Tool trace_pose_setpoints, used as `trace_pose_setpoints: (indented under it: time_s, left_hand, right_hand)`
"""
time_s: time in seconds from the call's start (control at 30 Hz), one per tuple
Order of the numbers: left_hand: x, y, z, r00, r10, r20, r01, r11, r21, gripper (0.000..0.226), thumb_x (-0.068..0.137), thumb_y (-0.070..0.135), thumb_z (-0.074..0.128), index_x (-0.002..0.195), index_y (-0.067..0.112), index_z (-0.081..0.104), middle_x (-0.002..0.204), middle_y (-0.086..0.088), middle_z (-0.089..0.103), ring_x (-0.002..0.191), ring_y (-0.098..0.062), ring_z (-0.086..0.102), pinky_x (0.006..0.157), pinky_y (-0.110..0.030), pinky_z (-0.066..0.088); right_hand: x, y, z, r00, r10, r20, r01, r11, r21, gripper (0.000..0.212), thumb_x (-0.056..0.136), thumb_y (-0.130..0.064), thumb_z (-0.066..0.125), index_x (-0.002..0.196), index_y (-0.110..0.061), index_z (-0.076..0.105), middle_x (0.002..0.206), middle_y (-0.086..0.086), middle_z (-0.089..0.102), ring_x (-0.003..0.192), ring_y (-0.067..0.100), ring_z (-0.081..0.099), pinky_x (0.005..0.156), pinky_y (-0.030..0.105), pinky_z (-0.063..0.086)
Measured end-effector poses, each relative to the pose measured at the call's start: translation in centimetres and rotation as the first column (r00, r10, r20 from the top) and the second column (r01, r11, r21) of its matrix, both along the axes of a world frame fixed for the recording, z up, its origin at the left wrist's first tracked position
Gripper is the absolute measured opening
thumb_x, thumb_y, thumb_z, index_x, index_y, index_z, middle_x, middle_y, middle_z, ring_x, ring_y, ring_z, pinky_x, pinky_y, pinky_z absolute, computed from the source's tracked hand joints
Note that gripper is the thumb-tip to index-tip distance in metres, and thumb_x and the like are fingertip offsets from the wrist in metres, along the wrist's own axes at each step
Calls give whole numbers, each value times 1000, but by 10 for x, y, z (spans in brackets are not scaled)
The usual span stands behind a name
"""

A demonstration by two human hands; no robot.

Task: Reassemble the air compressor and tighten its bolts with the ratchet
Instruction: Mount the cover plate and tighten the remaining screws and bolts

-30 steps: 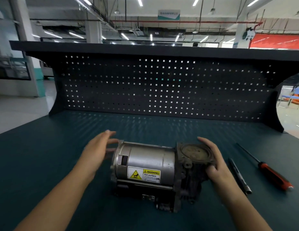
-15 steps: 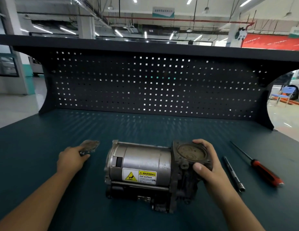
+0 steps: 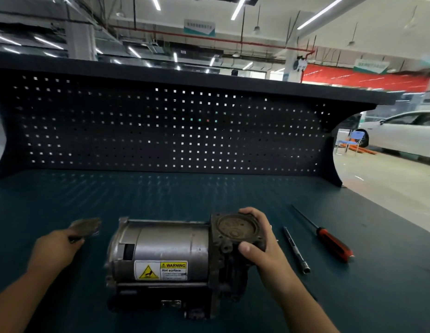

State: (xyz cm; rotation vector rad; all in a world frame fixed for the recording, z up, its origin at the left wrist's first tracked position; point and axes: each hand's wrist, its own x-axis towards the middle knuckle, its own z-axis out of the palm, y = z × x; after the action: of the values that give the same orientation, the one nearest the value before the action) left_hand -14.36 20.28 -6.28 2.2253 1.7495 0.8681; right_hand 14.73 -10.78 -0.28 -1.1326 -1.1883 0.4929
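Observation:
The air compressor lies on its side on the dark green bench, a silver motor cylinder with a yellow warning label. Its dark cast head with a round open port faces up at the right end. My right hand grips that head, fingers over the far side and thumb on the near side. My left hand is left of the compressor and holds the near edge of a flat, dark metal cover plate, which looks blurred and slightly lifted off the bench.
A thin metal extension bar lies right of my right hand. Further right lies a screwdriver with a red and black handle. A black pegboard back panel closes off the bench's far edge. A white car stands beyond on the right.
My left hand moved away from the motor's left end to the cover plate and took hold of it. My right hand kept its grip on the compressor head.

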Motion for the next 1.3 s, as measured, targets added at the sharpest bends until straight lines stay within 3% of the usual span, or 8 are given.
trace_pose_setpoints:
  time_s: [0.23,0.6,0.73,0.83,0.97,1.03,1.2,1.3]
  left_hand:
    - [5,-22,3,988,-143,62,137,986,90,12,80,4,72,91,5,76,98,-16,71,84,-31,63,73,-33,45]
    - [7,-42,2,926,-372,73,370,928,32,9,77,8,76,86,11,77,103,-5,69,100,-20,59,84,-30,43]
    - [5,-42,14,859,-310,409,326,945,31,10,80,11,74,88,15,75,99,-5,70,95,-22,64,84,-30,46]
    - [7,-48,35,663,-214,717,364,930,-58,8,84,20,69,85,27,72,93,2,72,90,-15,65,76,-26,46]
    - [12,-57,68,486,-198,851,483,873,-73,10,87,22,64,85,24,74,87,5,74,78,-7,60,65,-26,42]
    - [9,-56,74,515,-182,838,431,900,-69,7,88,20,65,88,20,71,83,5,73,76,-8,59,63,-25,42]
    - [-16,-51,45,890,-61,453,120,987,-103,10,83,12,71,92,11,67,93,-8,68,84,-20,59,72,-30,41]
    - [-19,-52,19,957,-39,286,78,989,-128,15,82,10,71,97,8,71,95,-10,71,79,-16,56,69,-26,40]
  right_hand:
    - [3,2,-3,1000,-6,-4,6,1000,-4,57,63,-42,72,116,-38,54,111,-2,64,104,17,62,86,25,47]
    - [2,3,-8,999,11,-48,-11,1000,0,60,62,-43,73,119,-38,54,116,2,64,106,21,62,86,33,46]
    - [2,3,-6,999,15,-52,-15,1000,-10,59,61,-43,73,118,-39,55,116,3,64,107,21,62,86,34,46]
    - [1,2,-5,997,22,-69,-23,1000,-5,58,61,-43,74,116,-40,56,116,4,64,106,22,62,87,35,46]
    - [0,2,-6,996,27,-83,-27,1000,4,58,61,-43,74,116,-40,56,117,6,64,108,26,62,89,37,47]
    - [0,2,-7,995,30,-91,-29,1000,10,59,61,-43,74,117,-39,56,117,7,64,108,27,62,88,37,47]
    - [-1,2,-8,995,25,-92,-23,999,23,59,59,-44,74,115,-40,56,114,5,65,106,24,63,84,32,49]
    - [-1,3,-8,996,18,-88,-15,999,32,59,58,-45,73,115,-40,56,113,2,66,104,22,64,82,28,50]
